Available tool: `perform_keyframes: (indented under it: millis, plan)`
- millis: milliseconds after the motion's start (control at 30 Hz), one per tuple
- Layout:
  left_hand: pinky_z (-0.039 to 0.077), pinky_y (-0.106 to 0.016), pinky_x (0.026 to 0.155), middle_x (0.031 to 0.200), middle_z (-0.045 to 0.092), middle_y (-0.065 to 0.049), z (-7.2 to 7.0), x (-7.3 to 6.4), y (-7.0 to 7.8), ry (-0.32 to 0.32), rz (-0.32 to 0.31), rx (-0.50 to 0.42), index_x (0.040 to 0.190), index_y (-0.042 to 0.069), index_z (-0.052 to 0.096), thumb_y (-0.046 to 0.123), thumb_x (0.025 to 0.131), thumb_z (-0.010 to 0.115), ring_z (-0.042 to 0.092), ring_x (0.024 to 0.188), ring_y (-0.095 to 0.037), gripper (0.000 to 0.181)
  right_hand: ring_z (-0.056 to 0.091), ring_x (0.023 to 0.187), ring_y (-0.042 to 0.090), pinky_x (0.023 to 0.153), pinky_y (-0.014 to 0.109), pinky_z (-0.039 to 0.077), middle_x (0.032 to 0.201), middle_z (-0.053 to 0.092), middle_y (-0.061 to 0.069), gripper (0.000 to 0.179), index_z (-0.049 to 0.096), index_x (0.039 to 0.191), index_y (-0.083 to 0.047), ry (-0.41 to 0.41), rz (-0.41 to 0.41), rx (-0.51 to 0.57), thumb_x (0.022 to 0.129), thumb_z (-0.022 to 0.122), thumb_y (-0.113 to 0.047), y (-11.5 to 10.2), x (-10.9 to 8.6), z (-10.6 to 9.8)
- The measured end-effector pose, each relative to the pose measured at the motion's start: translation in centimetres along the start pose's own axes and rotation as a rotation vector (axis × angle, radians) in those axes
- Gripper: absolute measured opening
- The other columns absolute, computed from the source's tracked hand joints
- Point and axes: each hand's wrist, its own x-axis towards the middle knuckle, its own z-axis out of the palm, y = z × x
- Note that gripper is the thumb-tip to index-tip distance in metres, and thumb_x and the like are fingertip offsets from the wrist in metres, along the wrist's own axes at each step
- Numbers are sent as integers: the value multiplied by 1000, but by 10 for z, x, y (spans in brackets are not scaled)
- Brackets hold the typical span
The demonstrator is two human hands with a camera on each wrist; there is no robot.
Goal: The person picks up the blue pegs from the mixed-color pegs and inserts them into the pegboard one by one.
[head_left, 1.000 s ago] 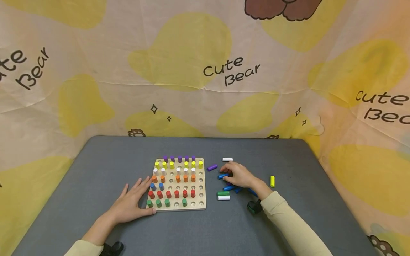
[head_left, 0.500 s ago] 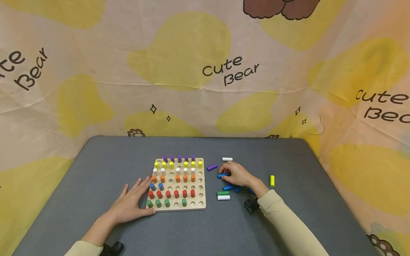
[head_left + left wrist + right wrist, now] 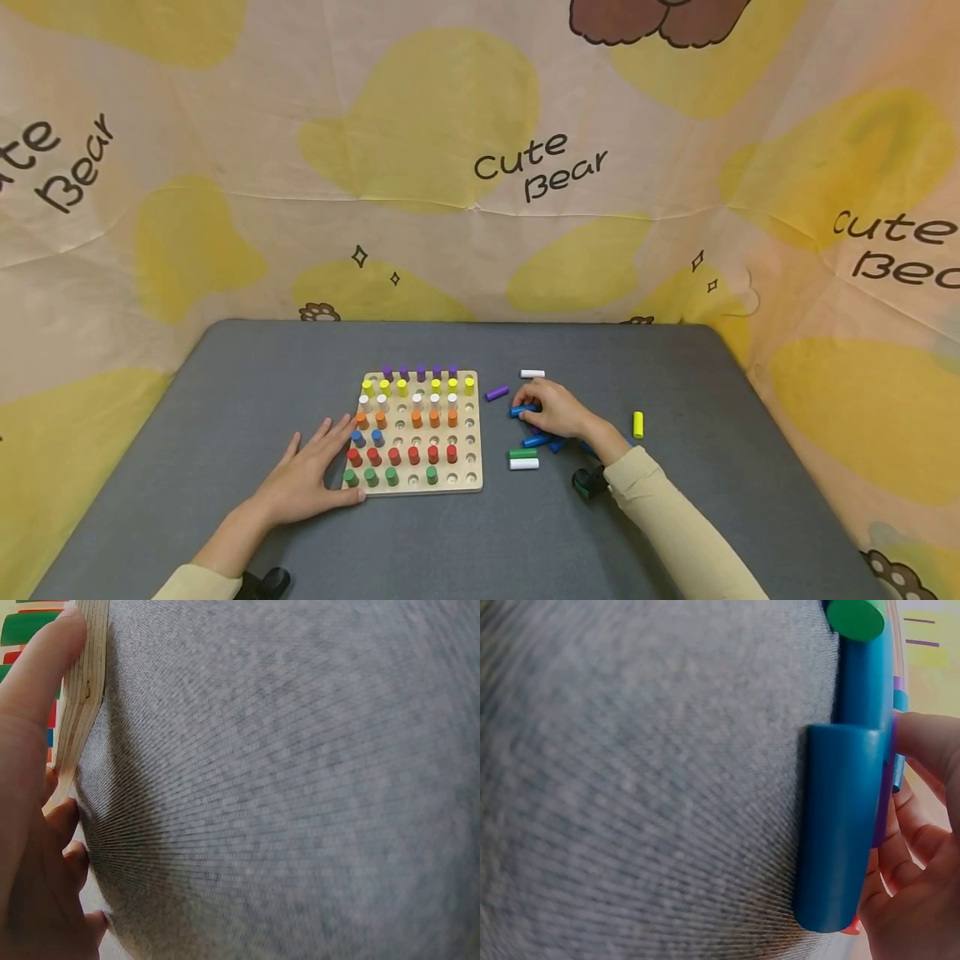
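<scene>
A wooden pegboard point(image 3: 475, 433) lies on the table with rows of coloured pegs standing in its holes. Two blue pegs point(image 3: 377, 437) stand in one row, left of bare holes. My left hand point(image 3: 303, 479) is spread along the board's left edge, its thumb on the near corner; the left wrist view shows the thumb point(image 3: 56, 652) against the wooden side. To the right of the board, my right hand point(image 3: 558, 410) pinches a blue peg point(image 3: 522, 411) between thumb and fingers, low over the table. Loose blue pegs point(image 3: 840, 825) lie beneath that hand, partly hidden by it.
A purple peg point(image 3: 497, 392) and a white peg point(image 3: 532, 373) lie beyond the right hand. Nearer are a green peg point(image 3: 522, 453) and another white peg point(image 3: 523, 464). A yellow peg point(image 3: 637, 424) lies farther right on the grey table point(image 3: 420, 550).
My right fingers have drawn in slightly around the blue peg, and the right wrist has shifted a little left. The left hand and the board stay where they were.
</scene>
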Motion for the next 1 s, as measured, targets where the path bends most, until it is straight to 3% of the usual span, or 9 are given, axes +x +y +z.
perform_keyframes:
  millis: [400, 833, 1000]
  plan:
    - [4, -67, 103, 151, 26, -9, 3, 3, -3, -6, -2, 3, 147, 19, 25, 72, 64, 64, 17, 139, -38, 106, 50, 79, 12, 69, 25, 44, 90, 55, -4, 11, 63, 96, -19, 55, 38, 65, 86, 65, -16, -5, -1, -5]
    - [4, -67, 103, 151, 27, -9, 1, 1, -2, -4, -2, -1, 147, 19, 25, 71, 64, 64, 18, 138, -38, 105, 54, 79, 17, 69, 27, 45, 91, 60, -7, 13, 62, 98, -19, 94, 21, 83, 86, 65, -16, -20, 6, -7]
    - [4, -66, 104, 151, 26, -10, 1, 1, -1, -6, -3, -1, 147, 19, 25, 71, 65, 64, 18, 138, -38, 105, 55, 79, 10, 68, 25, 47, 93, 62, -6, 14, 62, 101, -16, 91, 32, 120, 87, 64, -16, -27, 9, -6]
